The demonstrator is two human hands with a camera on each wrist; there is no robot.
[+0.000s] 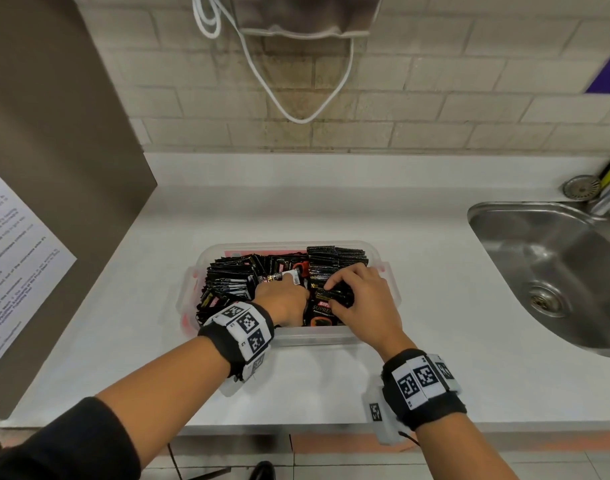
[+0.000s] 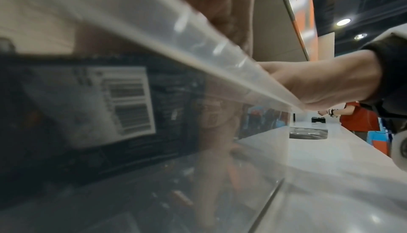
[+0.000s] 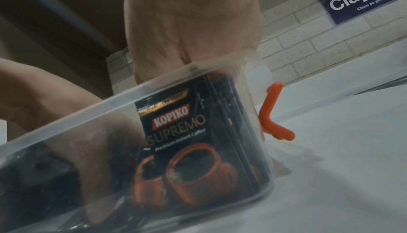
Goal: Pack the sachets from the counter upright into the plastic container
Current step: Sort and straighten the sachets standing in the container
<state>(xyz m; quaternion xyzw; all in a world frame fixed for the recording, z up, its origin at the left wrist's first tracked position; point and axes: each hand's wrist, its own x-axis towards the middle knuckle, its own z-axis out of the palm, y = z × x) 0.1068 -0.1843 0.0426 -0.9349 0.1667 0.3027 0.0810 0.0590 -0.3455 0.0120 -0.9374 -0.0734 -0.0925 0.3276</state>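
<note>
Both hands work inside the plastic container [image 1: 373, 336]: right hand [image 1: 362, 303] pinches Kopiko sachets [image 1: 334, 295] upright; left hand [image 1: 283, 301] fingers hidden, grip unclear. Next, probably seat them snugly.

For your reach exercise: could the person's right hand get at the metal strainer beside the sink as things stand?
Probably yes: the right hand is busy among sachets in the plastic container, but only bare counter lies towards the strainer.

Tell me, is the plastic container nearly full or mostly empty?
Nearly full. Black sachets stand packed across the plastic container, rising to about its rim.
</note>
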